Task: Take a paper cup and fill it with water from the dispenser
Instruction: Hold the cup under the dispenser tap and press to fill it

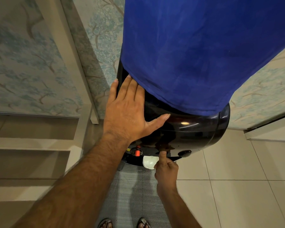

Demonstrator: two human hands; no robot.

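1. Your left hand (128, 111) lies flat and wide open on the black top of the dispenser (187, 129), fingers spread, thumb along the front curve; it grips nothing, and looks to be steadying the unit just below the blue cover (196, 51) on the bottle.
2. Your right hand (166, 170) holds the paper cup (149, 162) low under the dispenser's front edge; the index finger points up to the tap area, the other fingers curl at the cup's side.
3. Cup position: white rim showing, just right of the red tap (137, 152); the tap above it is hidden by the overhang.
4. Progress, as a judgement: cup taken; cup placed under an outlet; filling seems in hand or about to start.
5. Water level: cannot tell; no stream is visible; only part of the cup's inside shows.
6. Left to do: fill; release the tap; withdraw the cup level.
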